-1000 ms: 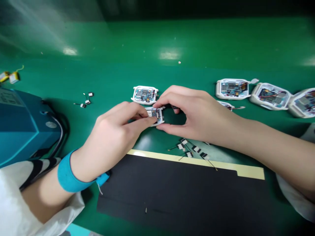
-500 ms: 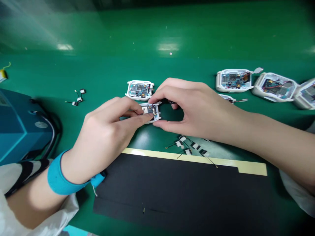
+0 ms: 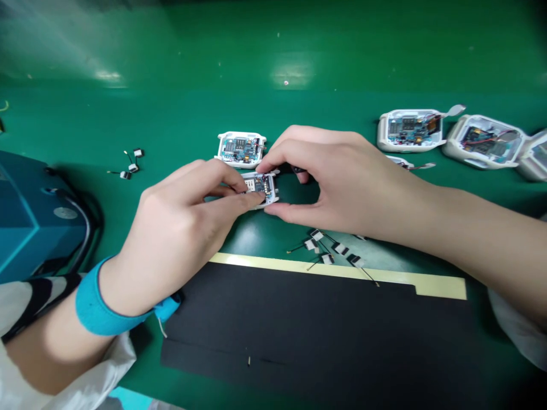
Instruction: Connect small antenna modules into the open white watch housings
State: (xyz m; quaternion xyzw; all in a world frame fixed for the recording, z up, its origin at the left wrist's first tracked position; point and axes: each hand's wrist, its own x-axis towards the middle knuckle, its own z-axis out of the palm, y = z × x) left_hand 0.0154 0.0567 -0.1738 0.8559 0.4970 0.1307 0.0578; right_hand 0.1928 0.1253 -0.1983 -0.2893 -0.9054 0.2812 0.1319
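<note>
Glossy green worktop (image 3: 183,114) underlies the left hand (image 3: 183,219) pinching, and the right hand (image 3: 337,171) bracing at its edge, a small rectangular white-framed circuit-board housing (image 3: 262,184) between them, both holds little changed from a second ago, suggesting steady, delicate work.

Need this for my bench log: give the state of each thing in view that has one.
Held case: open, inside exposed
Left hand: closed on held case
Right hand: thumb and fingertip on its edges
Case behind it: open, inside exposed
Two large cases, right: open, insides exposed
Black sheet: lying flat
Wired parts near sheet: loose
Wired parts, left: loose
Blue wristband: worn
</note>
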